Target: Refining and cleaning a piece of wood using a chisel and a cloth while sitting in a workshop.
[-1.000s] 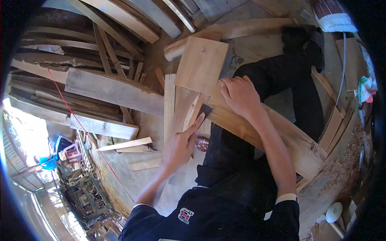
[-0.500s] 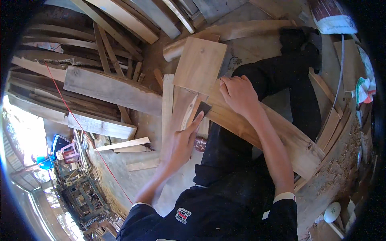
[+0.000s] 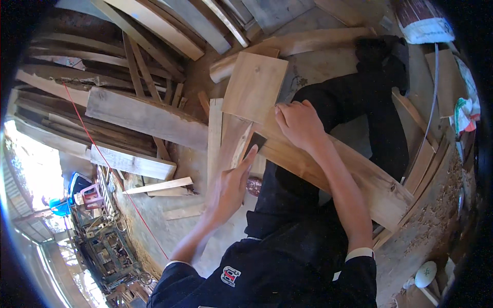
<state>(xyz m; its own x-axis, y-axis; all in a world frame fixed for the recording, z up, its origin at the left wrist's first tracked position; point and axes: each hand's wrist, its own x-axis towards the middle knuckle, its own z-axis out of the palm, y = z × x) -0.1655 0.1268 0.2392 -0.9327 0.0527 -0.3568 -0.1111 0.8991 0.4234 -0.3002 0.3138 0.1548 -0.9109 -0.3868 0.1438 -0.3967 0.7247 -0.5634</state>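
Observation:
Across my lap lies a long, light brown board (image 3: 354,174). A squarish wooden panel (image 3: 255,84) adjoins its far left end. My left hand (image 3: 231,187) is closed around a narrow wooden piece (image 3: 241,147), its index finger stretched toward a dark flat piece (image 3: 255,142) that rests against the board's left end. Whether the dark piece and the wooden one are a single tool, I cannot tell. My right hand (image 3: 302,123) rests on the board's far edge beside the panel, fingers curled and pressed together; what they may pinch is hidden.
Stacked planks (image 3: 146,117) fill the left and far left. A red string (image 3: 110,167) runs down past them. A machine (image 3: 108,251) stands at the lower left, near a pink plastic stool (image 3: 91,196). Wood shavings (image 3: 431,220) cover ground at the right, beside more boards (image 3: 423,164).
My right hand has shifted slightly left, its fingers drawn in more. The left hand's index finger still lies by the dark piece. The whole view has moved a little.

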